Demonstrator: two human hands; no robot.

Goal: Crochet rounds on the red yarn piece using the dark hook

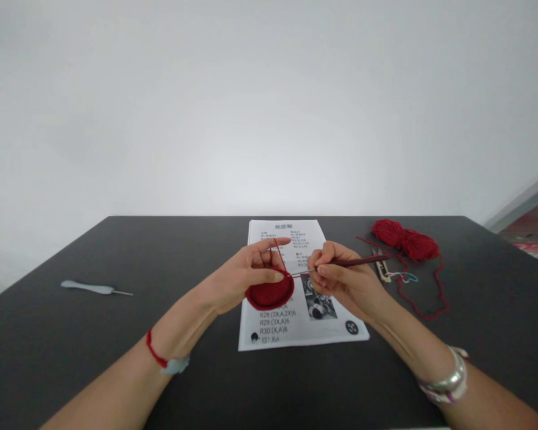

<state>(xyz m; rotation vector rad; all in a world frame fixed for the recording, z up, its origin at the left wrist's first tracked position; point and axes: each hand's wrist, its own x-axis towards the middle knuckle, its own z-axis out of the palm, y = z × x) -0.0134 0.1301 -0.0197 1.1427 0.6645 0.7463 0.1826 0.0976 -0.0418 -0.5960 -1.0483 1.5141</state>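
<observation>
A round, dark red crochet piece (270,294) is pinched at its upper edge by my left hand (251,273), whose index finger is stretched out with red yarn running over it. My right hand (341,276) grips a crochet hook (356,261) with a dark red handle. The hook's thin metal tip points left and meets the edge of the piece beside my left thumb. Both hands are held above a printed pattern sheet (296,334) with text and a small picture.
A skein of red yarn (406,240) lies at the right, its loose strand curling on the black table (197,382). Next to it are small scissors (381,267) and a teal loop (410,278). A light grey hook (94,288) lies at the left. A white wall stands behind.
</observation>
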